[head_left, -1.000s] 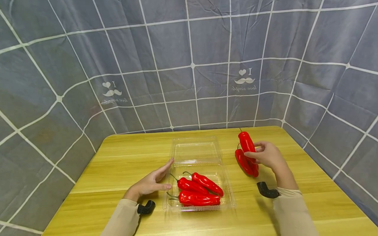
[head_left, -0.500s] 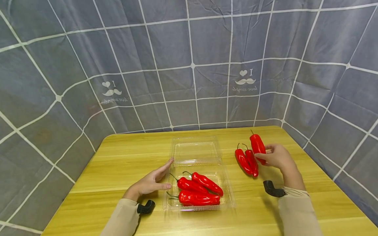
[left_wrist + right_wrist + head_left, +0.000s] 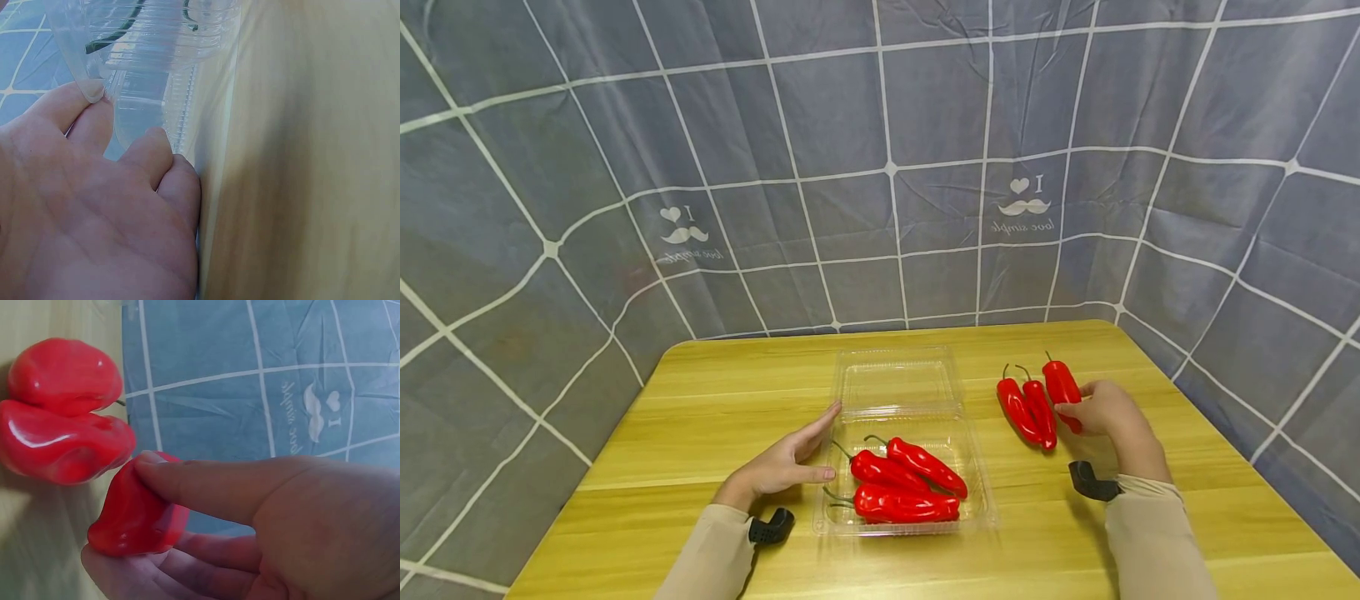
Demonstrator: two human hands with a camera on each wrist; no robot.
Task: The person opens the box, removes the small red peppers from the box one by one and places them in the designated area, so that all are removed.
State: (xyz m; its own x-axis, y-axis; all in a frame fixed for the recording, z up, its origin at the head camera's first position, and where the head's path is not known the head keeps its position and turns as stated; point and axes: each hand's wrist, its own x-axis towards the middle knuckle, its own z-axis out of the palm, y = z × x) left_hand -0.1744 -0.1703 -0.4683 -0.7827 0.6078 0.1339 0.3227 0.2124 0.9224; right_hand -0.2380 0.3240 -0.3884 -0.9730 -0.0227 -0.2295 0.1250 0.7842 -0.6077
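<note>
Grey grid curtain [image 3: 940, 108] at back, wood table [image 3: 715, 392] in front. Head view: R hand [image 3: 1097, 408] pinches a red pepper [image 3: 1062, 383] by its lower half, stem end pointing away, just right of two loose peppers [image 3: 1015, 408]; L hand [image 3: 786, 462] has fingers extended along the L side of an open clear box [image 3: 940, 427] w/ three peppers [image 3: 906, 504] in it. L wrist view: fingertips at box edge, nothing gripped afaict. R wrist view: thumb on one side, fingers on the other, pepper btwn; can't tell if it touches the table. Imo best: light, even pinch, pepper level, knuckles clear of the pair; L hand steadying box. Held pepper's at R fingertips, ahead of palm.
</note>
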